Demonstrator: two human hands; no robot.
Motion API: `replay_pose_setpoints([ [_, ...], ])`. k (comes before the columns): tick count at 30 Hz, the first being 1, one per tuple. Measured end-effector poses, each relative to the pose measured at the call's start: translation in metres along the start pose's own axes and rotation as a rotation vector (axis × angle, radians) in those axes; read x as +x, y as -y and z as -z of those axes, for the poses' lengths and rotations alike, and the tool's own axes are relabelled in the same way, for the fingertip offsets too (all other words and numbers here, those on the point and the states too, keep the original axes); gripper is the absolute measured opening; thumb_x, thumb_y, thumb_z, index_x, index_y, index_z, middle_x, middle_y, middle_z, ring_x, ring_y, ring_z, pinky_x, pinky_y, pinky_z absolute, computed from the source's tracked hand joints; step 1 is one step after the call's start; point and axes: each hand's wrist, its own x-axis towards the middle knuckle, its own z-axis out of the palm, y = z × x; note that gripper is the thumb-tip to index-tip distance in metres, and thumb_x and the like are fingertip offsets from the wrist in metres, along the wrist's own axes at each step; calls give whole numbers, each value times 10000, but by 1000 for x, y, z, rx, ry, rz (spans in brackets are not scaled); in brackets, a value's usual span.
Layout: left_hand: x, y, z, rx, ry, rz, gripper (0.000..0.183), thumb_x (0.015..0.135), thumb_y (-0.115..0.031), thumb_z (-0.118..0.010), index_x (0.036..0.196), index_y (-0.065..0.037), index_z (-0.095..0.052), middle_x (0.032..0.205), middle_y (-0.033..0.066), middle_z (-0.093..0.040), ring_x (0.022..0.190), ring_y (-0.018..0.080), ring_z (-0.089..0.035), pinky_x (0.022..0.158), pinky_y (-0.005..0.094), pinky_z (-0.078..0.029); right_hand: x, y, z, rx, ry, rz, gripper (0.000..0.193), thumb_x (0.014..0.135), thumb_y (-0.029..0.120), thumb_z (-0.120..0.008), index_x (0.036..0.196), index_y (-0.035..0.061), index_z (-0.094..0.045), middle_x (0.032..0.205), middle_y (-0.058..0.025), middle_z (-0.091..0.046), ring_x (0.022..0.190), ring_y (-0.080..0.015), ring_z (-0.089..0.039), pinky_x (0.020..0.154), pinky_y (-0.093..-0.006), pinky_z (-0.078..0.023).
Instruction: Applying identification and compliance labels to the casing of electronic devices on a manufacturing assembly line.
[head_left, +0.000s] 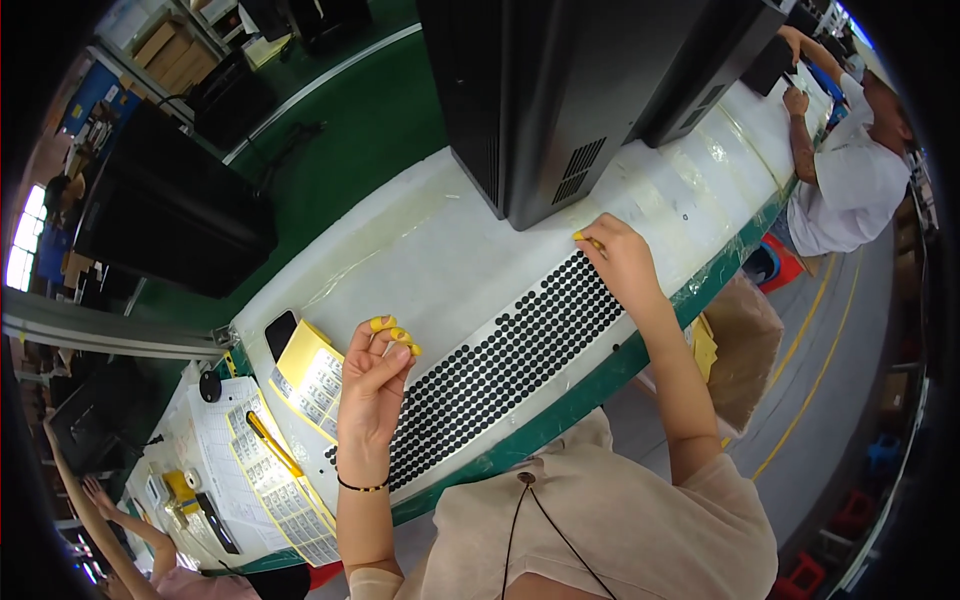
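Observation:
A long sheet of small round black pads [510, 350] lies in rows on the white-covered workbench [390, 265]. At its far right end, my right hand [622, 262] is closed in a pinch, with yellow covers on its fingertips. Whatever lies between those fingers is too small or hidden to name. Above the sheet's near left part, my left hand [372, 385] is raised with the palm turned up. Its yellow-covered fingers curl toward the thumb in a closed pinch, and I cannot make out anything in them. Some pads are gone along the sheet's upper edge.
Tall black cabinets [565, 100] stand at the bench's far side. Label sheets [310, 375], a phone [282, 333] and a yellow cutter knife [273, 443] lie to the left. A cardboard box [750, 345] is below the right edge. Another person [855, 185] works at the far right.

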Motion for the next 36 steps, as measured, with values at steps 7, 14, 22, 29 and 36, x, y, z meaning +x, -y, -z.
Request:
replay_pose_setpoints([
  [7,11,5,-26,60,26,36,338,851,63,-563,1166,-52,-527,996,43,-605,890,138,-580,808,237,-472,15,-4,9,39,135,10,90,802,40,-646,861,-10,-601,837,-147,-606,702,-297,-617,656,-350,-496],
  [14,29,7,-64,90,97,-9,285,883,29,-568,1160,-28,-537,1015,60,-604,926,138,-576,840,242,-462,20,-39,29,619,-19,-228,161,884,46,-608,1020,-39,-607,911,-46,-621,847,-112,-587,778,-242,-462],
  [22,41,-13,-137,346,273,-370,217,870,17,-625,1074,-42,-579,1008,55,-622,924,151,-593,848,275,-453,58,-60,72,1259,-408,-235,199,904,54,-610,1089,-15,-590,1025,-72,-634,944,-136,-615,897,-281,-503],
  [29,59,-45,-196,596,243,-1286,202,882,82,-571,1067,2,-565,1004,100,-637,907,160,-621,812,266,-525,89,-65,76,1133,-623,-187,190,896,51,-631,1070,-20,-604,972,-76,-651,893,-135,-630,861,-268,-511],
  [36,127,-153,-298,1260,322,-1524,222,871,39,-565,1080,18,-636,967,104,-684,817,121,-626,752,246,-502,135,-72,66,891,-930,-126,140,895,59,-646,993,-25,-589,922,-66,-645,863,-111,-616,825,-234,-494],
])
